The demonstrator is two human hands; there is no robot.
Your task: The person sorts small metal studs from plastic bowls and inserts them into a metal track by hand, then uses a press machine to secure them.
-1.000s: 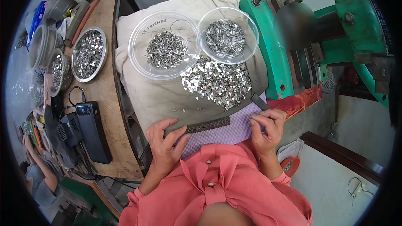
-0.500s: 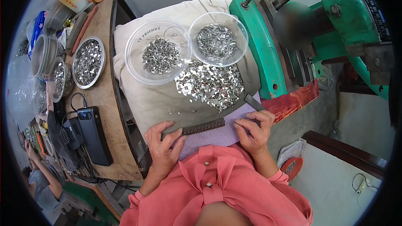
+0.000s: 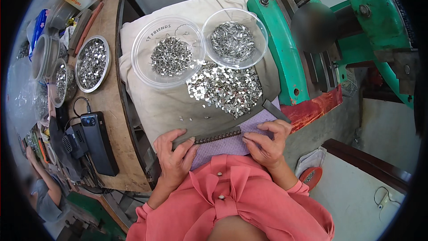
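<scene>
Notched dark strip [image 3: 218,137] lies along the far edge of the purple mat [image 3: 218,148]; on my feed the left hand [image 3: 176,155] pinches its left end. Right hand [image 3: 270,149]'s at the mat's right side, fingers narrow, can't tell if I'm holding anything. Silver pieces [image 3: 225,90] sit beyond the mat.

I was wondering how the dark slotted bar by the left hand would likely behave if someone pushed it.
The dark slotted bar looks stiff: it runs nearly straight with the left hand at only one end. Being long and angular, it would probably slide rather than roll. Its dark, seemingly metallic surface hints at some weight.
</scene>
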